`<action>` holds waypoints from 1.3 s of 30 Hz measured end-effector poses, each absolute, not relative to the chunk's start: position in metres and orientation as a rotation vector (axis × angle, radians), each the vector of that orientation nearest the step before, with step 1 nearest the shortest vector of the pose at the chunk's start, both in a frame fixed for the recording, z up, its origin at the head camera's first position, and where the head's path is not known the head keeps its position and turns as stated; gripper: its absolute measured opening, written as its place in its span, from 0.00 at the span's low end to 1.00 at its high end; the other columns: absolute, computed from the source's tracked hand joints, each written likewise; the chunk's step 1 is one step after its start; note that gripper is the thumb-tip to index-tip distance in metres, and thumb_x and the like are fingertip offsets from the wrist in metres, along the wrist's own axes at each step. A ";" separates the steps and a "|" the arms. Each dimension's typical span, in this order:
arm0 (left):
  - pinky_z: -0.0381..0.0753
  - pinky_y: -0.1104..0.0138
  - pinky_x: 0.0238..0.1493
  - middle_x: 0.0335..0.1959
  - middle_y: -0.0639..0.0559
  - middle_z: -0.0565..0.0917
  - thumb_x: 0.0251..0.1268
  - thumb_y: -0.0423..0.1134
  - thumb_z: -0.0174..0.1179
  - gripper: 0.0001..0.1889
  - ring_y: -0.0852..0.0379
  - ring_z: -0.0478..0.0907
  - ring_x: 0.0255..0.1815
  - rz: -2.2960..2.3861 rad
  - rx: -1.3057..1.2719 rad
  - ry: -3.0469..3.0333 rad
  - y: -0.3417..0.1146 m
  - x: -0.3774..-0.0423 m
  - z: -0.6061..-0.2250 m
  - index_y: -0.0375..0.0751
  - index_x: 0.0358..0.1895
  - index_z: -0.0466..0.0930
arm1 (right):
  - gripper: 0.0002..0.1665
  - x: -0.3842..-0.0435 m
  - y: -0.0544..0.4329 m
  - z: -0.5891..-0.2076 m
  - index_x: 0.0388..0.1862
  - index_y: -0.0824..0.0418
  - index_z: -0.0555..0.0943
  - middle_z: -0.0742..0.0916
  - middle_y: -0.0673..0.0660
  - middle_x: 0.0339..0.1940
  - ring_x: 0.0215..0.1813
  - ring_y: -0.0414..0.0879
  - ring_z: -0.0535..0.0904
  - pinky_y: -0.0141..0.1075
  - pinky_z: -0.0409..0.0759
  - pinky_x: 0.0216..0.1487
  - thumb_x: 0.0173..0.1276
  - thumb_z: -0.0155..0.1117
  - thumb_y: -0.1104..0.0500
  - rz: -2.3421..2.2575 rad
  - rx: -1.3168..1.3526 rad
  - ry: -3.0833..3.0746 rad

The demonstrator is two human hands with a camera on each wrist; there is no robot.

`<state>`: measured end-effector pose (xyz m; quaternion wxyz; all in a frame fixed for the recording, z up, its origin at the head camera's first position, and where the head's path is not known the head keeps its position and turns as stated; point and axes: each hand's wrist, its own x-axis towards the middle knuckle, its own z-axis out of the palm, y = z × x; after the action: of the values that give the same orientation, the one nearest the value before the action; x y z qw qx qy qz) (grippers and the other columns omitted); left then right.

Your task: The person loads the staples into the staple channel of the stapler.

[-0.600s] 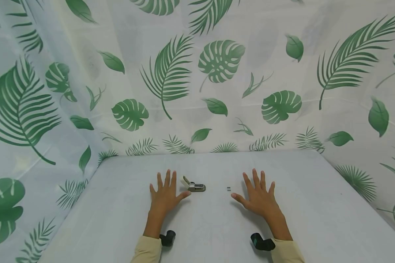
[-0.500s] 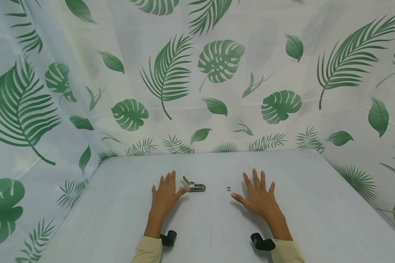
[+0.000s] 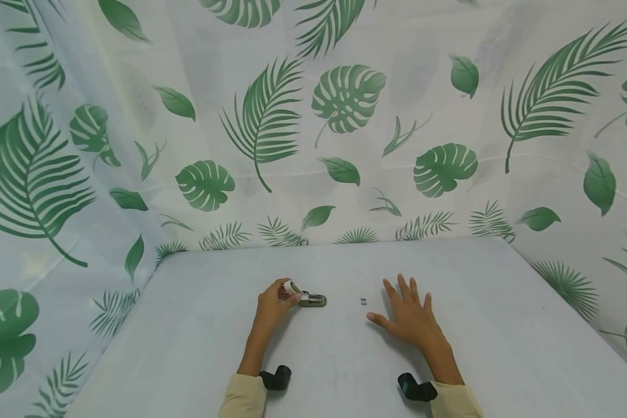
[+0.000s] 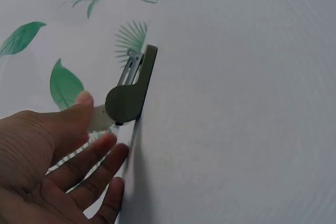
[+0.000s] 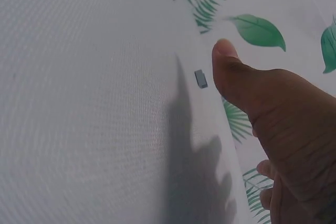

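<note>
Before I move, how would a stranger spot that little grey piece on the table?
On the white table, look between the left hand and the spread right hand, nearer the right one. The tiny grey piece lies there, touched by neither; it's far smaller than its neighbour, the olive gadget.

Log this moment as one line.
left hand: around raised lid of stapler | right hand: fingers spread, holding nothing | staples: on table, apart from stapler
</note>
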<state>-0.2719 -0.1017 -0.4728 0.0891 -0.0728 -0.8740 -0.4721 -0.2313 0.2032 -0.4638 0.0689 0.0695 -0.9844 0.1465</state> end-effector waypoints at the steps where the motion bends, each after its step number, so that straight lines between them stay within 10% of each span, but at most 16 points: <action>1: 0.81 0.54 0.50 0.46 0.38 0.86 0.60 0.39 0.68 0.22 0.44 0.85 0.48 -1.422 -0.223 -2.594 -0.101 -0.272 -0.473 0.34 0.55 0.77 | 0.56 -0.232 0.203 -0.464 0.74 0.64 0.62 0.60 0.74 0.76 0.76 0.75 0.47 0.75 0.46 0.65 0.60 0.60 0.28 0.433 0.215 -2.963; 39: 0.76 0.48 0.51 0.39 0.48 0.89 0.53 0.45 0.73 0.15 0.50 0.86 0.43 -1.439 -0.263 -2.737 -0.075 -0.265 -0.476 0.43 0.41 0.84 | 0.50 -0.233 0.201 -0.461 0.71 0.66 0.65 0.69 0.74 0.70 0.72 0.74 0.60 0.74 0.55 0.63 0.60 0.65 0.35 0.351 0.270 -2.965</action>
<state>-0.2649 -0.0749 -0.4759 0.0190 -0.0847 -0.8818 -0.4637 -0.2326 0.2006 -0.4609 0.0719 0.0899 -0.9865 0.1167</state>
